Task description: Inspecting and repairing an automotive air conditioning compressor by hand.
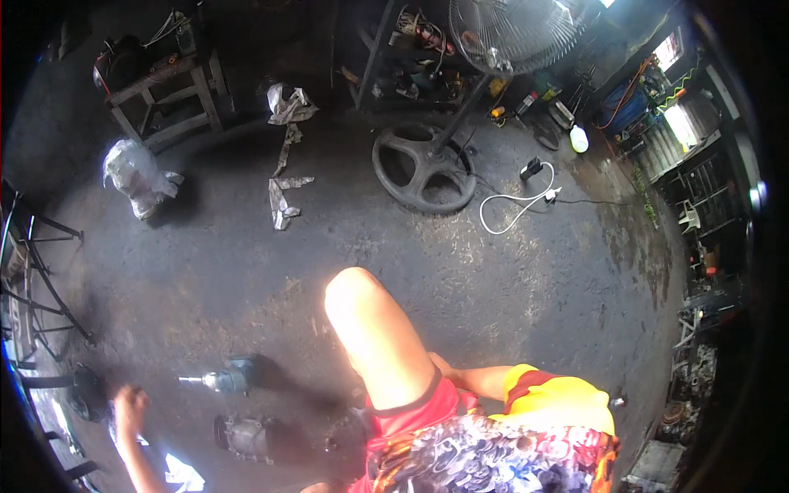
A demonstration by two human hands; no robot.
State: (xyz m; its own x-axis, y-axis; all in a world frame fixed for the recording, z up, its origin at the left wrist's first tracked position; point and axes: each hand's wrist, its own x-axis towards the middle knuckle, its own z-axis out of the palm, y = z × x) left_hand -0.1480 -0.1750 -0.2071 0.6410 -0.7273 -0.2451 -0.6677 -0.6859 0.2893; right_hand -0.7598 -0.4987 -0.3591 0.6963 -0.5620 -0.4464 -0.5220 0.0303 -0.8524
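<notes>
My left hand (130, 407) reaches out at the lower left above the floor, fingers looking curled. It is small and blurred, and anything in it does not show. Right of it lies a blue-green power drill (230, 377), its silver shaft pointing toward that hand. Nearer to me sits a grey metal compressor-like part (244, 436), with another dark metal part (345, 431) beside my leg, partly in shadow. My right hand (441, 364) rests by my raised thigh, its fingers mostly hidden behind the leg. A white sheet (182, 473) lies by my left forearm.
A pedestal fan (423, 168) stands ahead, near a white cable (516, 222) with a black adapter. Crumpled plastic (138, 177) and a torn strip (283, 164) lie on the floor. A wooden workbench (168, 94) stands far left; black metal frames (41, 279) line the left edge.
</notes>
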